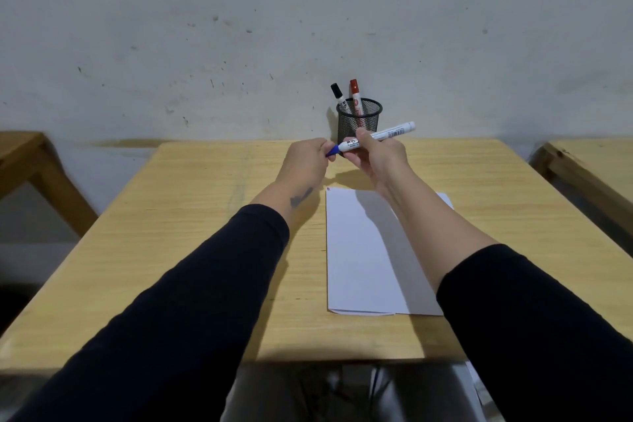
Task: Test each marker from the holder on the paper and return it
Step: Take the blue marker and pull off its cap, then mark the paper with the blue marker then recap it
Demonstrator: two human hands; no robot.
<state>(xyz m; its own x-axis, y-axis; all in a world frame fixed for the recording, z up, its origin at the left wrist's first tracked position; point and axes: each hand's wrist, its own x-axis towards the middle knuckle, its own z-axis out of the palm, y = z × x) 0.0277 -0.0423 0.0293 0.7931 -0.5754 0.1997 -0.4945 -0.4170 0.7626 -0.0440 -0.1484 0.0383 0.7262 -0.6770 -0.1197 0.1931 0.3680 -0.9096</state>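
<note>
Three markers counted: a black marker and a red marker upright in the mesh holder; one blue marker just before the holder, axis near-horizontal, cap end leftward. Right hand clasps its barrel; left hand pinches its blue cap. One paper nearer than the holder.

The left hand covers most of the blue cap, so whether it is on or off the marker cannot be told. The right hand hides the holder's base. Print on the marker is too small to read. The paper's right side lies behind the right forearm.
</note>
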